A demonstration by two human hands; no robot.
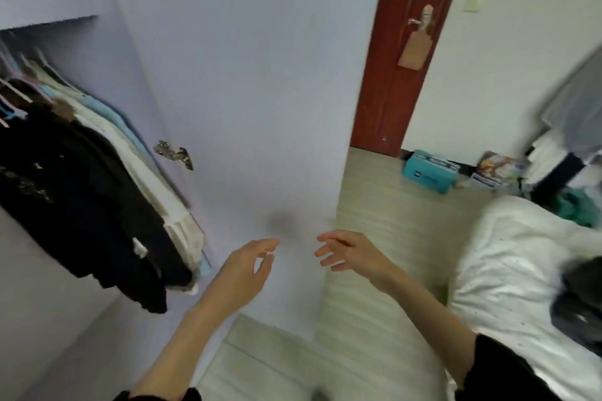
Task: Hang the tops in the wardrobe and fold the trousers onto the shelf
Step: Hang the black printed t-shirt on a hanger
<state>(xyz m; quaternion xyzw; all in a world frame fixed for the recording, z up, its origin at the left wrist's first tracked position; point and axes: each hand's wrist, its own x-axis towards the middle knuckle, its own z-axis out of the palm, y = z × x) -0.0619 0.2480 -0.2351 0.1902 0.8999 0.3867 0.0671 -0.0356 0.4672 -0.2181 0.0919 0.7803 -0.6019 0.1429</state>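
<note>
Along the wardrobe rail at left, the tops [97, 179] hang on hangers, dark ones in front of pale ones. Left hand [242, 270] and right hand [353, 254] hover empty before the open wardrobe door [247, 91], fingers loosely spread. Dark clothes [580, 296] lie on the white bed [508, 270] at right.

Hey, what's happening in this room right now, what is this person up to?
A person stands by an open wardrobe door, sorting clothes. Both hands are empty: the left hand and right hand hang open in the air in front of the door. Dark and pale tops already hang on the wardrobe rail at the left. A dark garment lies on the white bed at the right, not yet picked up.
</note>
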